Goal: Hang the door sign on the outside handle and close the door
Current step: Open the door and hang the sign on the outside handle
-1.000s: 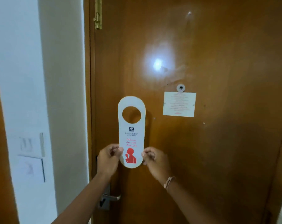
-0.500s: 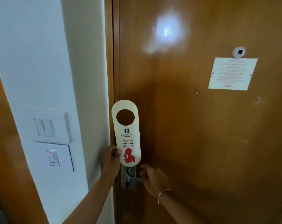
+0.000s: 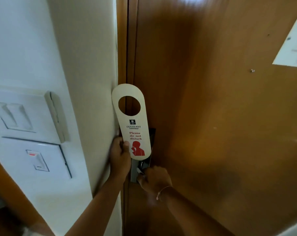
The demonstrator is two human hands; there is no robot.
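Observation:
A cream "Please do not disturb" door sign [image 3: 131,123] with a round hole at its top and a red figure at its bottom stands upright in front of the brown wooden door [image 3: 212,116]. My left hand [image 3: 120,157] pinches the sign's lower left edge. My right hand [image 3: 154,180] is closed around the metal inside handle [image 3: 141,169], just below the sign. The dark lock plate [image 3: 152,138] shows behind the sign. The door looks shut against its frame [image 3: 123,57]. The outside handle is hidden.
A white wall [image 3: 83,65] juts out left of the frame. It carries two switch plates [image 3: 16,116], the lower one [image 3: 37,159] with a red mark. A white notice [image 3: 292,46] is stuck on the door at upper right.
My right hand has let go of the sign and dropped onto the handle. The sign, now in my left hand alone, has moved left toward the door's edge. The view has come closer.

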